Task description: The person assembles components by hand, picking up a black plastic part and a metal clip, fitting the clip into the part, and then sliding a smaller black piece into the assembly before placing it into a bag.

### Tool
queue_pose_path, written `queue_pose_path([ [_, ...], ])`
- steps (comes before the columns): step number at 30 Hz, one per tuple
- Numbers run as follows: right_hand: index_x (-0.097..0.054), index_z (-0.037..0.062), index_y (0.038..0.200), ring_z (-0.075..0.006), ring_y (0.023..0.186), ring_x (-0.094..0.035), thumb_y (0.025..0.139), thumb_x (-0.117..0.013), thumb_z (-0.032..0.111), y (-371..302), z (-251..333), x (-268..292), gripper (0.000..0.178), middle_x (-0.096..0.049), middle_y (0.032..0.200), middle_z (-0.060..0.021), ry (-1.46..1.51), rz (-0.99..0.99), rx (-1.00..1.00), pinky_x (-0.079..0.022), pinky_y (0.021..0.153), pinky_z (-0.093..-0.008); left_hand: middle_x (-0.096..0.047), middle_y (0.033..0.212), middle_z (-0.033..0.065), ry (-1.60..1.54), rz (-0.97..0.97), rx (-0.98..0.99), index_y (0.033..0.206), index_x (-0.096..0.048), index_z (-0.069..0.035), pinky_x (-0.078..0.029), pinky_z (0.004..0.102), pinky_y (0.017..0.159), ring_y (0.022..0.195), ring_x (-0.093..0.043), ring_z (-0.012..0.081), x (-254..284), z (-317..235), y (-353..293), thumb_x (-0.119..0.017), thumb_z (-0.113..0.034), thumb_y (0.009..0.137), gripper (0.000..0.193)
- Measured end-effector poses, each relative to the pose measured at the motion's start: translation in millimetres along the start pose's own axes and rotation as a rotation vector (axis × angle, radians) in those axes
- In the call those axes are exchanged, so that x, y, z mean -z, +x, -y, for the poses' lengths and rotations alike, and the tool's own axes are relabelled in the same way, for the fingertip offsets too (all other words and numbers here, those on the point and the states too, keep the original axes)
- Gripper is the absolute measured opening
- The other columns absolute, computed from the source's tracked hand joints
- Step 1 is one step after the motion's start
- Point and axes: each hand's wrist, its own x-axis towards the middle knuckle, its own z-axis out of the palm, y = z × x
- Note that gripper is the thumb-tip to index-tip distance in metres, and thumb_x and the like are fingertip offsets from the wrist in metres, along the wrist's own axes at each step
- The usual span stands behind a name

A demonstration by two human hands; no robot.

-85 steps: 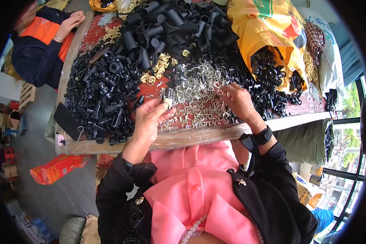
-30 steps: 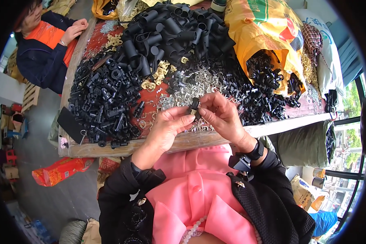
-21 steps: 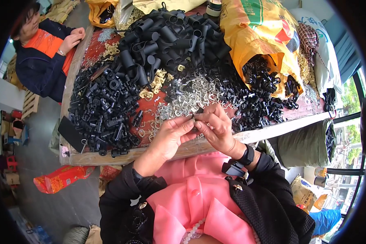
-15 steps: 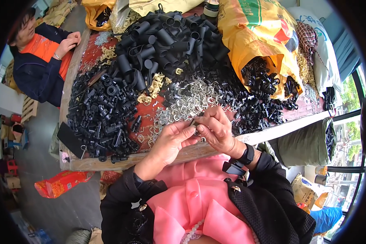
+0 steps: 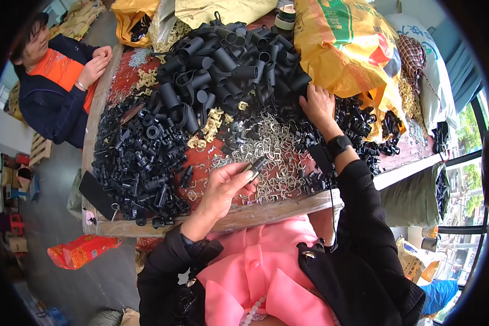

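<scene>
My left hand [image 5: 223,187] pinches a small black cylindrical plastic part [image 5: 259,164] between thumb and fingers, above the near edge of the table. A bit of metal seems to show beside the thumb, too small to make out. My right hand [image 5: 319,106] reaches forward to the right side of the large heap of black tubes [image 5: 223,60], beside the yellow sack. Its fingers are apart, and I see nothing held in them. Between my hands lie scattered silvery metal rings [image 5: 271,144]. At the left is a heap of small black plastic parts [image 5: 141,157].
An open yellow woven sack [image 5: 345,49] at the right spills small black pieces [image 5: 356,119]. Gold-coloured pieces [image 5: 212,127] lie by the tubes. A dark flat plate [image 5: 98,194] rests at the left table corner. Another person [image 5: 60,81] sits across the table's left edge.
My right hand has left the left hand and moved forward and right to the tube heap. My left hand stays near its place, still pinching the small black part.
</scene>
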Motion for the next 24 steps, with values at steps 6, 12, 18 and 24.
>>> queue_pose_path([
  [6, -0.050, 0.0044, 0.097, -0.0300, 0.084, -0.053, 0.070, -0.058, 0.025, -17, 0, 4, 0.034, -0.053, 0.089, -0.0137, 0.045, -0.169, 0.043, -0.040, 0.073, -0.0385, -0.059, 0.083, 0.0125, -0.079, -0.040, -0.005, 0.100, -0.050, 0.004, -0.050, 0.0207, 0.058, 0.067, -0.058, 0.0130, 1, 3, -6, -0.052, -0.013, 0.082, 0.025],
  [12, -0.052, 0.0046, 0.098, -0.0249, 0.081, -0.053, 0.070, -0.058, 0.016, -43, -12, 29, 0.031, -0.052, 0.091, -0.0123, 0.554, -0.221, -0.052, -0.042, 0.073, -0.0333, -0.059, 0.085, 0.0130, -0.161, -0.087, -0.014, 0.099, -0.050, 0.003, -0.050, 0.0206, 0.060, 0.068, -0.058, 0.0134, 3, -3, -15, -0.052, -0.011, 0.081, 0.023],
  [18, -0.051, 0.0003, 0.100, -0.0209, 0.082, -0.053, 0.070, -0.059, 0.011, -51, -28, 63, 0.032, -0.053, 0.096, -0.0090, 1.440, -0.294, -0.223, -0.040, 0.075, -0.0306, -0.059, 0.086, 0.0114, -0.213, -0.110, 0.013, 0.099, -0.051, 0.002, -0.050, 0.0207, 0.060, 0.068, -0.058, 0.0133, -2, -4, -15, -0.052, -0.009, 0.081, 0.021],
  [24, -0.048, -0.0013, 0.104, -0.0191, 0.082, -0.053, 0.078, -0.052, 0.016, -53, -25, 70, 0.032, -0.054, 0.098, -0.0105, 2.535, -0.321, -0.641, -0.040, 0.073, -0.0316, -0.058, 0.083, 0.0087, -0.242, -0.142, -0.005, 0.101, -0.051, 0.003, -0.048, 0.0205, 0.059, 0.068, -0.057, 0.0125, -5, -3, -9, -0.053, -0.008, 0.080, 0.024],
])
